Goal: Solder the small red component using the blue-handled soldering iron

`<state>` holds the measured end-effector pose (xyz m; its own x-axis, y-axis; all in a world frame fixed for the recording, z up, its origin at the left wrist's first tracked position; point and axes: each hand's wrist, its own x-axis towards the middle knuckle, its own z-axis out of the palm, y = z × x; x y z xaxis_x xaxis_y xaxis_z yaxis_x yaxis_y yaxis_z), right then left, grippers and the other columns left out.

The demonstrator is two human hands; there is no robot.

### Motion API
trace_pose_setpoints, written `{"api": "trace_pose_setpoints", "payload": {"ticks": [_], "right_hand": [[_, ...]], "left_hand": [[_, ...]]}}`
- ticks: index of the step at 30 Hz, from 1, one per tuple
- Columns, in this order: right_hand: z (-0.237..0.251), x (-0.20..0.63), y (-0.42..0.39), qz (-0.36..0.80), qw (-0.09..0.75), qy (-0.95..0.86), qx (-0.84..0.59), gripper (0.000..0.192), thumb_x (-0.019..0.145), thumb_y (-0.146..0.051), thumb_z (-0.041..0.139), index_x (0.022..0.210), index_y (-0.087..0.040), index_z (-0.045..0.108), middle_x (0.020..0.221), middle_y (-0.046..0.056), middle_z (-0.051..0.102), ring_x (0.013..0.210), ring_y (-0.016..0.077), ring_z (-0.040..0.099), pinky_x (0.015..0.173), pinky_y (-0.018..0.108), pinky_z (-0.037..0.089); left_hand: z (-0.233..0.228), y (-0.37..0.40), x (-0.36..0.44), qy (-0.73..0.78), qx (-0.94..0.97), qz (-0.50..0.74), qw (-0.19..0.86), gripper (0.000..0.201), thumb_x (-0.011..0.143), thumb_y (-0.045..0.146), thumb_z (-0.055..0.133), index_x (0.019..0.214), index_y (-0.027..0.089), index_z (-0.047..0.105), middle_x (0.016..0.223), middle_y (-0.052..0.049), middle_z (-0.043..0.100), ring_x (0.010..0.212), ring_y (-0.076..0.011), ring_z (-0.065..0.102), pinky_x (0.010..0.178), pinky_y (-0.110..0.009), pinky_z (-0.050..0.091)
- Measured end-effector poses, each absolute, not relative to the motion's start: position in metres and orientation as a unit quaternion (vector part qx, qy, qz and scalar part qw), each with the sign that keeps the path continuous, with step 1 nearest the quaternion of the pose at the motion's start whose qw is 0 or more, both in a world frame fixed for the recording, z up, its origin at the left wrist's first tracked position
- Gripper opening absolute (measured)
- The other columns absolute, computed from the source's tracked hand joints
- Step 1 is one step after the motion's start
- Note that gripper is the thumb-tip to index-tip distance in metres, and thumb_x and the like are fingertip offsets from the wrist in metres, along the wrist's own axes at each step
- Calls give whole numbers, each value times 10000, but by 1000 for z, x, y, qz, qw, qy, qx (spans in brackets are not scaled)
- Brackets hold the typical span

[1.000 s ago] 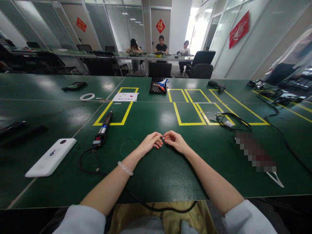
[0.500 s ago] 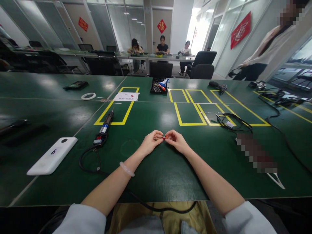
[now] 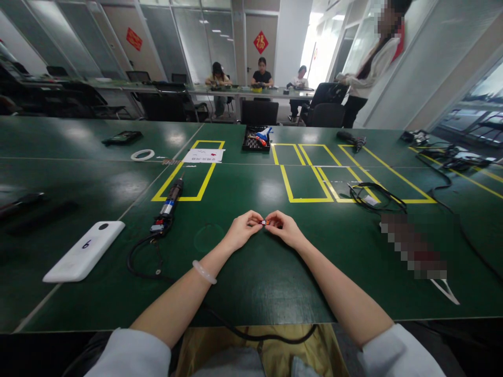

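Head view: we pinch a tiny part with a red tip [image 3: 264, 223] between the fingertips of both hands, low over the green table [image 3: 251, 283], right in front of us. Our left hand [image 3: 241, 231] closes thumb and forefinger on one end; our right hand [image 3: 283, 228] closes thumb and forefinger on the other end, so the fingertips nearly meet. The part is too small for us to tell what it is. A pale bangle [image 3: 204, 272] sits on our left wrist. To our left lies a corded electric screwdriver [image 3: 168, 205], and further left a white flat device [image 3: 84, 251]. To our right is a coil of black cable [image 3: 373, 196] beside yellow tape outlines [image 3: 304, 199]. Straight ahead, well apart, stands a black parts tray [image 3: 255, 139]. Across the room, three people sit at another table, and one person stands at the far right.
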<state>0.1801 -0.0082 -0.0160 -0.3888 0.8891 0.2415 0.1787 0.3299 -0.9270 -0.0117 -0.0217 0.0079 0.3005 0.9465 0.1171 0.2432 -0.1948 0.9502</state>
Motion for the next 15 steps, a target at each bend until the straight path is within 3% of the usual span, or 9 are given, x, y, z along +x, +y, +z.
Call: {"api": "trace_pose_setpoints", "payload": {"ticks": [8,15], "right_hand": [[-13,180,-10,422,402,-720,-378,185,794,-310,648,927,-186,613,802,5,616,674,121,533,606,247,418],[-13,183,-7,456,403,-692,-389,244,769,-346,669,931,-172,615,796,11,625,650,114,522,598,244,418]], "left_hand": [[1,-21,-12,440,676,377,455,198,774,265,626,935,157,586,939,-46,658,819,-137,635,807,-291,499],[36,-15,-45,484,706,314,410,355,826,385,562,1123,191,593,1188,-85,622,1010,-196,614,915,-360,481]]}}
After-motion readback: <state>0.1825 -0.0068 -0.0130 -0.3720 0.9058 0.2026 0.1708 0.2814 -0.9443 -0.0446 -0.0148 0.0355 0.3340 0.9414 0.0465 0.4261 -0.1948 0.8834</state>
